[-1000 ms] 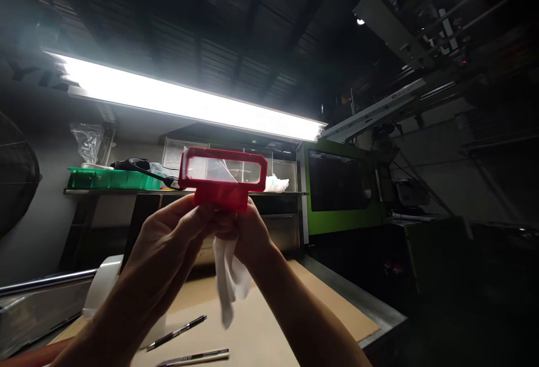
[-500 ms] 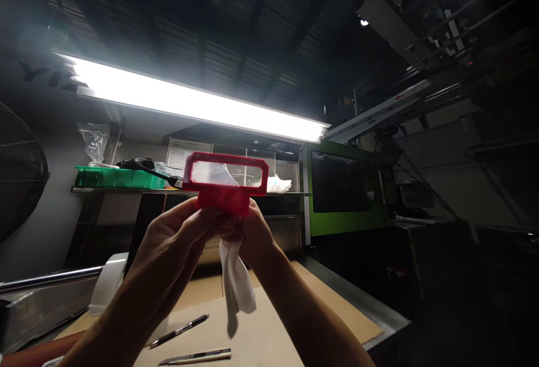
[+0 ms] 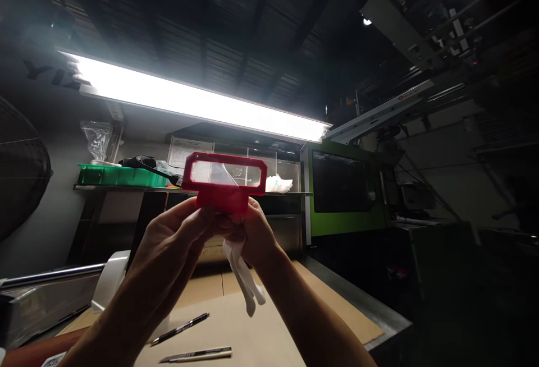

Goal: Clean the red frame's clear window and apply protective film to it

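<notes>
Up against the light, you held the red rectangular plastic frame with a clear window [image 3: 224, 175] by its lower tab, left hand [image 3: 179, 238] and right hand [image 3: 252, 238] both gripping; the white cloth [image 3: 246, 277] dangled below your right grip. Keeping fingers off the window would have avoided smudges.

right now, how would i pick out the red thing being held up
Look below the long bright light tube, at the middle of the view. Both hands, left hand and right hand, hold up the red frame by its lower tab. It is the only red piece, with a clear rectangular window.
</notes>
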`<state>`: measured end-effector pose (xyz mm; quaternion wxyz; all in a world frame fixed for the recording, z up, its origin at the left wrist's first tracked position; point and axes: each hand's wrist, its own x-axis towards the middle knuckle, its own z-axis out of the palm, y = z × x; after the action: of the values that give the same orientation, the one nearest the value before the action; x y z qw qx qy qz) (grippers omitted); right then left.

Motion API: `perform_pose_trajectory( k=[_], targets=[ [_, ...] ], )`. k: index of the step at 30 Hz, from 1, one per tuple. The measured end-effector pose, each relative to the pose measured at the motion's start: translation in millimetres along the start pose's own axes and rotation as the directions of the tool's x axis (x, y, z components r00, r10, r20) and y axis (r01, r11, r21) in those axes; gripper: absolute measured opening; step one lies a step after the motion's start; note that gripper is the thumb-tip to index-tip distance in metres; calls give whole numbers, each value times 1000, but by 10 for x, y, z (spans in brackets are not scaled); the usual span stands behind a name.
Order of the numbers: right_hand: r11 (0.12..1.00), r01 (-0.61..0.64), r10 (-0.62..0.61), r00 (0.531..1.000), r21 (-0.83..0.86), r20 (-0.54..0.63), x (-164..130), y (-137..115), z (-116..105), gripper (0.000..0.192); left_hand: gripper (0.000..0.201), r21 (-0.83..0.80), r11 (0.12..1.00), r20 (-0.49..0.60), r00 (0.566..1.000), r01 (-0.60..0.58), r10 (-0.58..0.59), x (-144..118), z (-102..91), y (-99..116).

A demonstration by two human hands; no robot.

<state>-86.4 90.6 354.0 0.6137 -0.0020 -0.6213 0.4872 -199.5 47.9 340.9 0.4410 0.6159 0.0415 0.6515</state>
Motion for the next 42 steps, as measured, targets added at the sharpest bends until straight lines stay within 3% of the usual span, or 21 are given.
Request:
perform_pose_trajectory(
  k=[9, 19, 35, 42],
  targets=[
    [998, 59, -59, 998, 4, 12, -10, -8, -9, 32, 19, 12, 1000, -51, 998, -23, 24, 23, -8, -50],
    [1000, -26, 26, 1000, -16, -11, -56, -1, 24, 28, 17, 39, 999, -42, 999, -24, 26, 29, -2, -41],
    [999, -52, 51, 995, 3, 80, -72, 110, 6, 26, 18, 17, 1000, 5, 1000, -10, 10, 0, -96, -50],
    [998, -63, 63, 998, 0, 27, -110, 105, -15, 21, 20, 18, 1000, -66, 998, -18, 19, 11, -121, -54]
  ],
)
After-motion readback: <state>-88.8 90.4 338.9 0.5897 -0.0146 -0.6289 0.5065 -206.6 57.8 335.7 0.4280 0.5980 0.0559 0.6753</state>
